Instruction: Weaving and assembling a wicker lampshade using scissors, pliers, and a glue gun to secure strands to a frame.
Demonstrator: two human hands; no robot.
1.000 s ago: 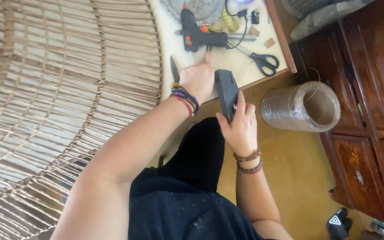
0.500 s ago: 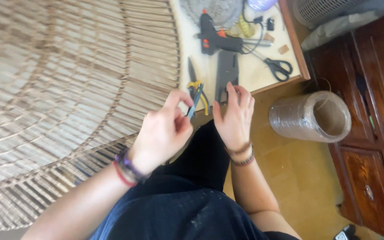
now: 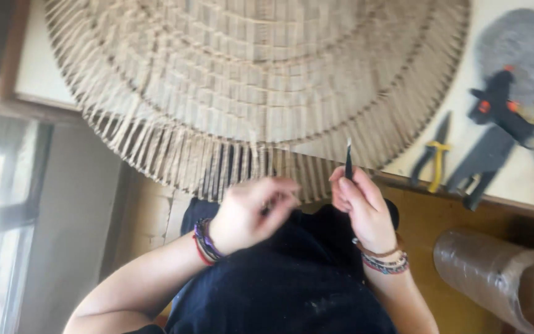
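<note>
So the right hand [image 3: 363,207] is curled around a thin dark blade-like tool [image 3: 348,162], fingers and thumb pinched tight on the lower part, with the pale tip poking straight up just in front of the fringe of the big round woven wicker piece [image 3: 261,80]. That tool sits right at the table edge, above the person's lap, close to the loose strand ends but I can't tell if it's actually touching them. The left hand [image 3: 251,213] is blurry, fingers bent inward in a loose fist just beside the right one; might have something small in it, honestly can't tell. Both wrists have stacked beaded bracelets [image 3: 204,242]. The wicker piece takes up most of the pale tabletop [image 3: 38,68] and its fringe hangs over the near edge. Off to the right on the same table: yellow-handled pliers [image 3: 432,159], a black glue gun with orange bits [image 3: 503,108], a dark flat stapler-looking tool [image 3: 480,162] just beside the pliers, and a grey round dish-like thing [image 3: 523,43] in the corner, all pretty blurred. Down on the floor at the lower right there's a fat roll of clear plastic wrap [image 3: 505,281] lying on its side, well apart from the hands. The person's dark clothing [image 3: 285,291] fills the bottom middle.
</note>
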